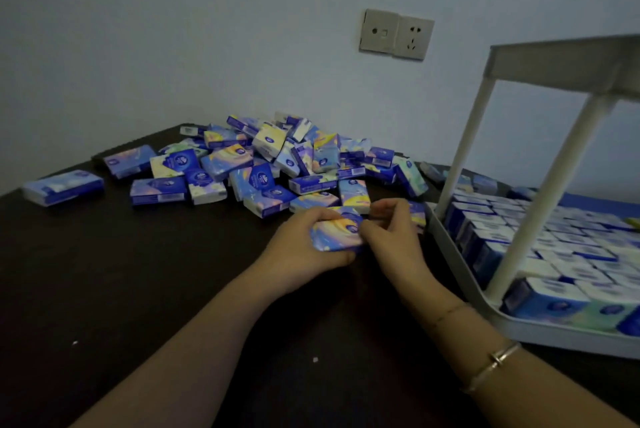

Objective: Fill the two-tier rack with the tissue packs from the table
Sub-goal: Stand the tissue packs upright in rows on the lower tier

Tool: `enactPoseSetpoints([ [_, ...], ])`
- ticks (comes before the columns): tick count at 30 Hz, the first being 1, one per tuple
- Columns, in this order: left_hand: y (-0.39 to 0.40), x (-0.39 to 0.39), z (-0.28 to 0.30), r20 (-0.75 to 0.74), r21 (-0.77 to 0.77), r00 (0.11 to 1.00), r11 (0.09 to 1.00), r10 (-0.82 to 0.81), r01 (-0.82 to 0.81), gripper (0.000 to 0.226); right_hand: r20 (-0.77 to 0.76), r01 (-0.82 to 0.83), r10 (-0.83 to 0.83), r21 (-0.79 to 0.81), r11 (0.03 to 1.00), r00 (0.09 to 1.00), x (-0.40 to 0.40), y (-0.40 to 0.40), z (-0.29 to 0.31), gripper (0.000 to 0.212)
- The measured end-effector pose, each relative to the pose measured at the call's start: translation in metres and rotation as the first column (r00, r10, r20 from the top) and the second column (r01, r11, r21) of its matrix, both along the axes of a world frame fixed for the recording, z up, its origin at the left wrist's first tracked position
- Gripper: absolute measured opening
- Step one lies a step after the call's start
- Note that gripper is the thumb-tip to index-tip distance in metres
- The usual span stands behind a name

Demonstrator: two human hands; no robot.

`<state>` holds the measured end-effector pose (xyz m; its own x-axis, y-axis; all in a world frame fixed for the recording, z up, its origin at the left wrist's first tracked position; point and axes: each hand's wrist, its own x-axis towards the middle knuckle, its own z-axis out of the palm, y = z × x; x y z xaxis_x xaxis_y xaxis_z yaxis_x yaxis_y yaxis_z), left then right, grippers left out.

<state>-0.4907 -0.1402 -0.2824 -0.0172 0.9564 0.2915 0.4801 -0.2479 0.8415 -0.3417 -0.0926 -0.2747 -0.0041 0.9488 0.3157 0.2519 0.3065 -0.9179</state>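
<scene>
- Hands meet over a dark table [145,289]: the left hand [304,254] curls round one tissue pack [337,232], thumb under its near edge, fingers over the far one.
- The right hand [391,230] pinches at the same pack's right end; in the dim light it is hard to tell whether it also grips a second pack beneath.
- The held pack lies flat, its long axis running left to right, just clear of the loose heap [277,164] behind it.
- The two-tier rack [519,168] stands to the right, just beside the right hand, which is the nearer of the two.
- Its lower tier [561,240] looks nearly packed with upright rows; the upper tier [568,60] is seen only from below, its contents hidden.
- Judged from here, the pack must travel rightward and likely upward, past the white posts [543,192].
- Bare tabletop lies open in front of the rack; the wall closes off the far side.
</scene>
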Motion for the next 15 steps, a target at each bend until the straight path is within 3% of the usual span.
enactPoseSetpoints([
  [4, -0.007, -0.018, 0.005, 0.066, 0.113, 0.988, 0.983, 0.136, -0.143, 0.048, 0.029, -0.020, 0.026, -0.171, 0.985, 0.999, -0.011, 0.013, -0.002, 0.036],
  [6, -0.009, -0.025, 0.009, 0.149, 0.121, 0.966, 0.966, 0.211, -0.230, 0.049, 0.206, 0.034, -0.003, -0.146, 0.989, 0.979, -0.011, 0.013, -0.003, 0.045],
  [8, -0.010, -0.028, 0.011, 0.210, 0.110, 0.948, 0.957, 0.241, -0.268, 0.046, 0.456, 0.088, -0.048, -0.067, 0.994, 0.889, -0.012, 0.009, -0.003, 0.055],
  [10, -0.010, -0.029, 0.009, 0.187, 0.070, 0.938, 0.949, 0.292, -0.309, 0.049, 0.549, 0.093, -0.064, -0.024, 0.995, 0.833, -0.015, 0.003, -0.004, 0.054],
  [13, -0.010, -0.024, 0.007, 0.078, -0.007, 0.943, 0.946, 0.322, -0.323, 0.053, 0.498, 0.026, -0.007, -0.032, 0.999, 0.867, -0.014, -0.003, -0.003, 0.044],
  [15, -0.011, -0.020, 0.007, 0.042, -0.008, 0.957, 0.958, 0.285, -0.285, 0.046, 0.341, -0.098, 0.105, -0.036, 0.995, 0.934, -0.008, -0.008, 0.002, 0.037],
])
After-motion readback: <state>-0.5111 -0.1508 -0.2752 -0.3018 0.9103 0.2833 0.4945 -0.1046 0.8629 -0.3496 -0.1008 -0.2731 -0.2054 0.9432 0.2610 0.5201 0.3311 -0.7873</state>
